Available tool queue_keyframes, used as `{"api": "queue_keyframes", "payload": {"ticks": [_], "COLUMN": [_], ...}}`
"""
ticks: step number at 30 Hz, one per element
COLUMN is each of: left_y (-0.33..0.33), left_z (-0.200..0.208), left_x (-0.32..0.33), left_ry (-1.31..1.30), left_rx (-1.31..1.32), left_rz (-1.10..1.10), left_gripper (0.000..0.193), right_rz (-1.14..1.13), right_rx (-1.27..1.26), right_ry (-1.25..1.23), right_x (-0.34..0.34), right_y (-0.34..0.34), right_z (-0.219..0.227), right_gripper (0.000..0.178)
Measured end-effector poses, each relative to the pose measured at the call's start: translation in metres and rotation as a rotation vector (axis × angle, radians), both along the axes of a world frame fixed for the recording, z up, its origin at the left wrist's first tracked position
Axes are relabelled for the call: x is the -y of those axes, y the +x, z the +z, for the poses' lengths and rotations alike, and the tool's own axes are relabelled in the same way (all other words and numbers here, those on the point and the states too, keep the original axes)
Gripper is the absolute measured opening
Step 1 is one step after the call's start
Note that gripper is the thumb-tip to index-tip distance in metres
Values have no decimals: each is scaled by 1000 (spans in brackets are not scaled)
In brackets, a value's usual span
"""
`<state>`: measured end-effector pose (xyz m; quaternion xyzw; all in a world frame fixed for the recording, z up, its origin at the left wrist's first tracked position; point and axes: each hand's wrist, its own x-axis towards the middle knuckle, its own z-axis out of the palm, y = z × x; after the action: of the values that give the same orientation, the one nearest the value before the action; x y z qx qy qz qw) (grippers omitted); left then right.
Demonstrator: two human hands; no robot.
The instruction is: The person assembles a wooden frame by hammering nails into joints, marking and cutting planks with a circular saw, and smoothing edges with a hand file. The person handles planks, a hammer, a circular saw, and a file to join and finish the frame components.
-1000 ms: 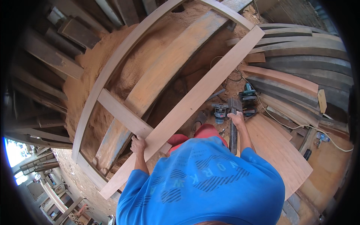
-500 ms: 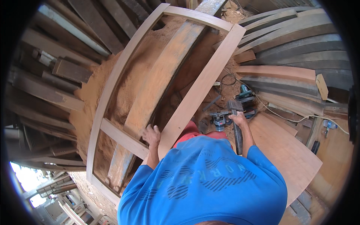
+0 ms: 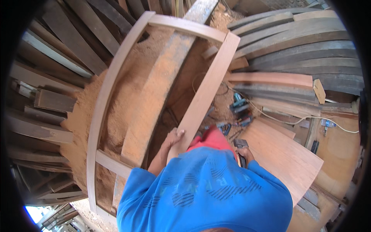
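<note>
A large wooden frame (image 3: 208, 91) of pale planed boards lies across a dusty beam (image 3: 158, 92). My left hand (image 3: 174, 138) is closed on the edge of the frame's right-hand rail, fingers curled at its left side. A short crosspiece (image 3: 113, 164) joins the frame's lower part, left of my forearm. In my right hand (image 3: 245, 154), close to my right side, is a hammer with a dark blocky head (image 3: 240, 143); my sleeve and body hide part of its handle. Beside the hammer lies a broad flat wooden panel (image 3: 278, 154).
Sawdust (image 3: 127, 92) is heaped under the frame. Stacked boards (image 3: 301, 50) stand at the right, and more planks (image 3: 42, 127) fan out at the left. A green power tool (image 3: 239, 102) and a pale cord (image 3: 293, 123) lie on the floor.
My left hand has come from above the crosspiece to the right-hand rail and closed on it. My right hand has lowered the hammer toward my body. The view has shifted.
</note>
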<state>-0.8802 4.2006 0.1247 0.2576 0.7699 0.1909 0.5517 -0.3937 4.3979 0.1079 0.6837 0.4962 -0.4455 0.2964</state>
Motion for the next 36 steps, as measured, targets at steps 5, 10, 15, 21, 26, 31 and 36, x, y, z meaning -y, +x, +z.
{"api": "queue_keyframes", "payload": {"ticks": [5, 10, 15, 21, 26, 31, 36], "left_y": [-2, -10, -30, -58, -68, -38, -20], "left_z": [3, 8, 8, 50, 46, 37, 45], "left_x": [4, 0, -27, -168, -328, -416, -423], "left_ry": [-20, -20, -98, 113, 272, 2, -218], "left_rx": [20, 68, 141, -17, -204, -351, -215], "left_rz": [-15, -30, 16, 404, 555, 365, 312], "left_gripper": [83, 86, 93, 89, 76, 81, 78], "right_rz": [121, 63, 36, -46, 285, 594, 858], "right_rx": [-62, -51, -136, -328, -481, -536, -574], "right_ry": [115, 108, 151, 264, 432, 492, 660], "right_x": [11, -57, -167, -323, -504, -620, -687], "right_y": [43, -1, -48, -140, -223, -322, -402], "right_z": [-20, 11, 41, 90, 80, 135, 134], "right_gripper": [30, 26, 22, 14, 20, 25, 32]}}
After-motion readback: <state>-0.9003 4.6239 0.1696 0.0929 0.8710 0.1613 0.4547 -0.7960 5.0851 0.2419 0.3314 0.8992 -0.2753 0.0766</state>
